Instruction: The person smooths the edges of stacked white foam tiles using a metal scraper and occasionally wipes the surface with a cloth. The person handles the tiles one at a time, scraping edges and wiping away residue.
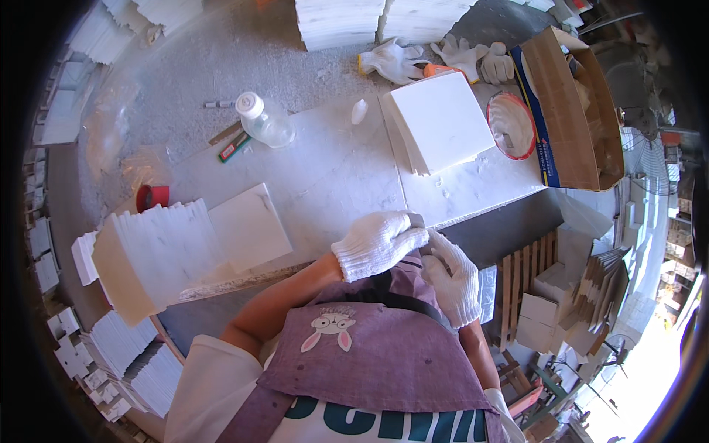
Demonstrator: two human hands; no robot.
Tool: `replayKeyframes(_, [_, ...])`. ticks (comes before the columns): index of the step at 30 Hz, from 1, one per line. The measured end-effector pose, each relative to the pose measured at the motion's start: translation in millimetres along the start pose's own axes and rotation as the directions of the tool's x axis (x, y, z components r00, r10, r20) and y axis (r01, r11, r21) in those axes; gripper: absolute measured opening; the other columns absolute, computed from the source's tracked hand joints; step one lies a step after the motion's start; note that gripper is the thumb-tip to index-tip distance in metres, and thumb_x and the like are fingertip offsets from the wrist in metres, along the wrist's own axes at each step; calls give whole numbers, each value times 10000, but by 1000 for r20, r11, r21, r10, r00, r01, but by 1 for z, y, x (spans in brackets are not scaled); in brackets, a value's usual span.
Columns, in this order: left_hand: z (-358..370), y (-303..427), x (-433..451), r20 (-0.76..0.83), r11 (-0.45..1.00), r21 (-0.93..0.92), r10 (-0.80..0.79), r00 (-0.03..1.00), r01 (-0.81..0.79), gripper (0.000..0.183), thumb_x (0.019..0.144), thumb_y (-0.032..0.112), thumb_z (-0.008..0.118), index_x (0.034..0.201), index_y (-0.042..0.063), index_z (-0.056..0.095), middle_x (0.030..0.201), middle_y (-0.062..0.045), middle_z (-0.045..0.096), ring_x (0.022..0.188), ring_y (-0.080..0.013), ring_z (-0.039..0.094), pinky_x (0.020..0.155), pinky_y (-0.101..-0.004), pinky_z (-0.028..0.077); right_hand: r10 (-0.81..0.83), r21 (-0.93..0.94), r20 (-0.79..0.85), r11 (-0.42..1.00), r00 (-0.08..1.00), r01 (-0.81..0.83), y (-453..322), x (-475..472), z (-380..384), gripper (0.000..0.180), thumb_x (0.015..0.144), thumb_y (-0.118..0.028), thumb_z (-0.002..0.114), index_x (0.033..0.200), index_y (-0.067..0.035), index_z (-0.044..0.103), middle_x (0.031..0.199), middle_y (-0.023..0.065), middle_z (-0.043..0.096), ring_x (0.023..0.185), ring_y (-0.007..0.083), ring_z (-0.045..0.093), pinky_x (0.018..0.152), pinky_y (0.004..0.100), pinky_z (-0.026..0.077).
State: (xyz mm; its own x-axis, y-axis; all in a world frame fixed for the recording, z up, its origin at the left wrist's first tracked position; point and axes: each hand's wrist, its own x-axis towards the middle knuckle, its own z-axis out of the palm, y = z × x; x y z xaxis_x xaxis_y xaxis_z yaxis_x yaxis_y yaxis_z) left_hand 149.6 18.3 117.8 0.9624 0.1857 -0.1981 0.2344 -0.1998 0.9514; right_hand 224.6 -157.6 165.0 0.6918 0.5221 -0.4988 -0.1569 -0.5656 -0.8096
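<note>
My left hand (376,246), in a white knitted glove, is curled in front of my purple apron (365,349) near the table's front edge. A small grey piece (416,220) shows at its fingertips; what it is I cannot tell. Close beside it, my right hand (457,282), gloved too, has bent fingers that meet the left fingertips. Whether the right hand grips anything is hidden. Ahead on the marble-patterned slabs (343,160) stands a stack of white square tiles (443,122). To the left, a row of tiles on edge (166,238) adjoins one flat white tile (252,227).
A clear bottle with white cap (271,124), a small green box (234,147) and a small white bottle (359,111) stand ahead. Red tape (152,197) lies left. At right are a red-rimmed bowl (512,126), a cardboard box (570,111), spare gloves (390,60) and a wooden pallet (523,277).
</note>
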Motion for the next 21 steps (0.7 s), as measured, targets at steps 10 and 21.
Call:
replayKeyframes(10, [-11,-13,-33,-34,997,67,-42,999,44,374,934,415,639,865,54,711,748,-182,661,689,-361,649,629,-451,495,101,-178,-11,979,995,-101,9,-19,-8,307,875,-14,655,1178,20,685,940,80,665,803,129,631,685,270,517])
replayKeyframes(21, [-51,-47,-41,-195,995,-67,-80,978,68,410,959,385,623,737,41,650,699,-165,632,636,-356,612,589,-428,469,200,-92,-51,974,978,-205,2,2,10,204,925,-30,638,1115,12,699,973,30,629,766,101,627,673,256,532])
